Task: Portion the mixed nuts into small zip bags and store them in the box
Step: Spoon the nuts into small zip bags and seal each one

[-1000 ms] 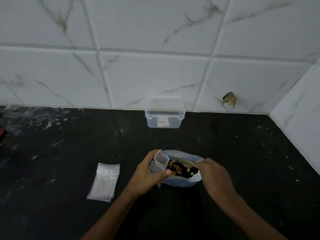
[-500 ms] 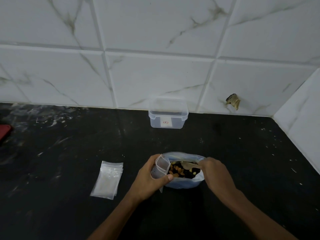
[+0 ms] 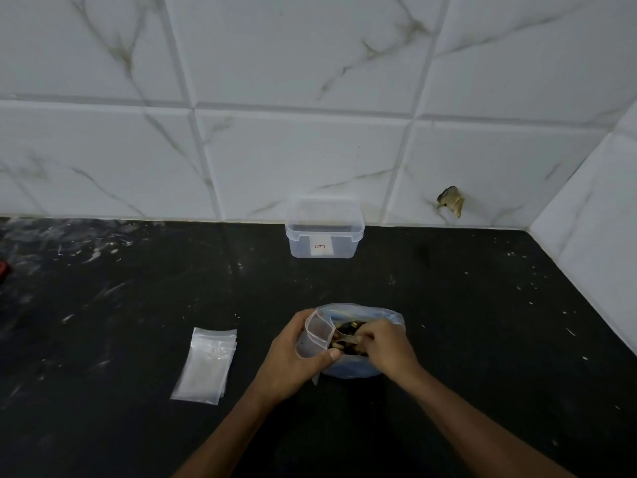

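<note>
Head view: on the black speckled stone counter (image 3: 482, 339), the left hand (image 3: 293, 357) curls round a small clear zip bag (image 3: 315, 336), mouth held open, thumb pinching its lower edge. At its three o'clock, touching, stands the larger bluish plastic bag of mixed nuts (image 3: 358, 369). The right hand (image 3: 386, 346) grips a pale spoon (image 3: 344, 338) inside it. A stack of flat clear zip bags (image 3: 206, 365) lies at nine o'clock; the clear lidded plastic box (image 3: 324, 229) at twelve, against the white marble-veined wall tiles (image 3: 310, 98).
</note>
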